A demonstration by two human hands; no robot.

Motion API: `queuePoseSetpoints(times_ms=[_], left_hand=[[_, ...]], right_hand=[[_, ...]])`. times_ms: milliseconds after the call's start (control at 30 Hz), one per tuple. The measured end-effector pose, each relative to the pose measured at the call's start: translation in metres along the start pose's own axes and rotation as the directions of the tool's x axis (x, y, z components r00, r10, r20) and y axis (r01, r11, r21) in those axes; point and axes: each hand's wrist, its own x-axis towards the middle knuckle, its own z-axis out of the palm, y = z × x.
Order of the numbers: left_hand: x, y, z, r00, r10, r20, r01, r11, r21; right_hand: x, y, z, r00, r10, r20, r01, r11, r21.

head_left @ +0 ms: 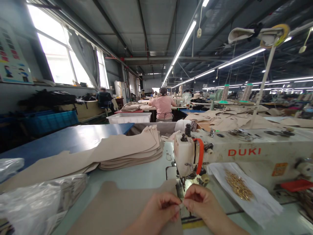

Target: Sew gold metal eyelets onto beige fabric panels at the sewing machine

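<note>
Both hands meet at the bottom of the head view. The left hand and right hand pinch their fingertips narrowly together on a tiny pale bit, too small to identify, just below the needle of a white sewing machine. The left hand rests on a tan fabric piece. Brass-coloured fittings lie on a white sheet right of the needle. A stack of tan pieces sits behind.

A stack of beige cut pieces lies toward the far edge of the table. Clear plastic bags crowd its left edge. Toward the right edge, gold metal bits rest on white paper.
</note>
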Motion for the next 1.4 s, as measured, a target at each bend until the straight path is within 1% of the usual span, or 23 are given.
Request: queuePoseSetpoints(times_ms=[67,100,167,233,300,333,400,467,533,600,700,767,833,900,933,967,1000,1067,1100,1133,1200,1300,1400], left_hand=[[0.001,-0.002,0.0,1.0,0.0,-0.004,0.0,1.0,-0.031],[0.002,-0.003,0.0,1.0,0.002,-0.006,-0.002,0.999,-0.042],[0.002,-0.004,0.0,1.0,0.004,-0.005,-0.004,0.998,-0.061],[0.001,-0.003,-0.001,1.0,-0.002,0.004,0.002,0.996,-0.09],[0.0,-0.002,-0.001,1.0,-0.017,0.023,0.019,0.993,-0.114],[0.0,-0.002,-0.001,0.999,-0.024,0.032,0.028,0.992,-0.121],[0.0,-0.001,-0.001,0.999,-0.033,0.039,0.038,0.99,-0.134],[0.0,-0.001,0.0,0.999,-0.034,0.035,0.039,0.987,-0.154],[0.001,-0.001,0.001,0.999,-0.037,0.026,0.041,0.984,-0.176],[0.002,-0.002,0.002,0.999,-0.038,0.016,0.041,0.979,-0.198],[0.003,-0.002,0.003,0.999,-0.038,-0.002,0.037,0.975,-0.217],[0.004,-0.003,0.003,0.999,-0.042,-0.019,0.037,0.975,-0.22],[0.005,-0.004,0.004,0.998,-0.042,-0.053,0.03,0.975,-0.22],[0.006,-0.005,0.004,0.995,-0.027,-0.096,0.006,0.978,-0.211],[0.006,-0.005,0.004,0.993,-0.018,-0.114,-0.004,0.981,-0.196],[0.006,-0.004,0.005,0.992,-0.011,-0.128,-0.012,0.985,-0.174],[0.006,-0.004,0.005,0.99,-0.005,-0.138,-0.016,0.988,-0.151],[0.005,-0.001,0.006,0.99,-0.002,-0.141,-0.015,0.993,-0.116],[0.004,0.001,0.006,0.991,-0.002,-0.135,-0.013,0.993,-0.114],[0.002,0.003,0.006,0.992,-0.006,-0.124,-0.009,0.992,-0.125],[0.0,0.008,0.005,0.994,-0.035,-0.099,0.017,0.984,-0.18],[-0.002,0.012,0.003,0.993,-0.107,-0.053,0.087,0.954,-0.287],[0.0,0.011,0.003,0.988,-0.154,-0.014,0.143,0.939,-0.312]], right_hand=[[0.0,0.0,0.0,0.999,-0.031,0.008,0.032,0.998,-0.047],[-0.001,-0.002,0.001,1.0,-0.019,0.018,0.02,0.998,-0.053],[-0.003,-0.005,0.003,0.998,0.044,0.039,-0.043,0.999,-0.025],[-0.004,-0.008,0.004,0.991,0.121,0.054,-0.123,0.992,0.04],[-0.004,-0.007,0.004,0.988,0.14,0.056,-0.145,0.985,0.096],[-0.004,-0.006,0.004,0.991,0.12,0.055,-0.125,0.987,0.1],[-0.003,-0.004,0.002,0.999,0.024,0.042,-0.026,0.998,0.052],[-0.004,-0.003,0.001,0.996,-0.086,0.031,0.087,0.995,-0.045],[-0.006,-0.004,0.001,0.989,-0.143,0.027,0.145,0.981,-0.133],[-0.008,-0.004,0.003,0.989,-0.145,0.02,0.146,0.973,-0.177],[-0.011,-0.003,0.006,0.993,-0.121,-0.01,0.118,0.98,-0.161],[-0.011,-0.001,0.006,0.989,-0.147,-0.019,0.143,0.977,-0.159],[-0.011,0.001,0.006,0.968,-0.251,-0.012,0.242,0.944,-0.223],[-0.01,0.002,0.006,0.927,-0.374,-0.02,0.347,0.879,-0.328],[-0.01,0.003,0.007,0.915,-0.403,-0.032,0.365,0.856,-0.366],[-0.01,0.003,0.008,0.918,-0.394,-0.051,0.348,0.858,-0.378],[-0.009,0.003,0.01,0.936,-0.347,-0.066,0.301,0.881,-0.364],[-0.007,0.001,0.013,0.982,-0.18,-0.064,0.157,0.95,-0.269],[-0.006,-0.001,0.014,0.995,-0.09,-0.05,0.078,0.976,-0.201],[-0.006,-0.004,0.016,0.999,-0.013,-0.032,0.009,0.991,-0.131],[-0.005,-0.01,0.017,0.997,0.077,-0.002,-0.077,0.997,-0.01],[-0.004,-0.019,0.016,0.994,0.11,-0.024,-0.108,0.99,0.088],[-0.005,-0.02,0.015,0.994,0.092,-0.056,-0.085,0.99,0.109]])
